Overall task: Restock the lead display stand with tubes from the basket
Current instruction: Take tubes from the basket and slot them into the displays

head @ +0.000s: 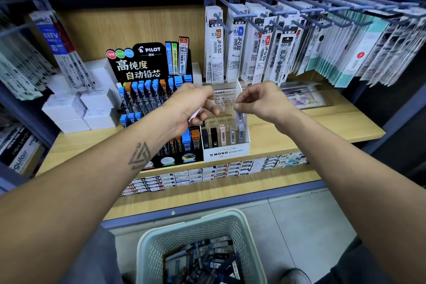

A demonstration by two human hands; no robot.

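— So, where do we have the tube right now?

— Our right hand [260, 101] pinches a pale bluish lead tube [241, 122] by its top end, thumb and forefinger closed narrowly on it. The tube hangs below the fingertips, long axis close to upright, lower end pointing down into the rightmost slot of the white MONO display stand [227, 151].

— And our left hand?

— Our left hand [191, 104] is curled around a pale pink tube [194, 114]. Only a short stretch shows, poking out below the palm toward the lower left, so it lies tilted rather than upright. That hand hovers just left of the stand's clear tiers.

— What already sits in the stand?

— We see a front row of upright tubes: black ones on the left, a pink one, then a grey one, beside our bluish tube.

— Where is the basket?

— The pale green basket [147, 244] stands on the floor below us, with a heap of dark tubes lying every which way inside. The black PILOT stand [147, 62] touches the MONO one on its left, on the wooden shelf [322, 127].
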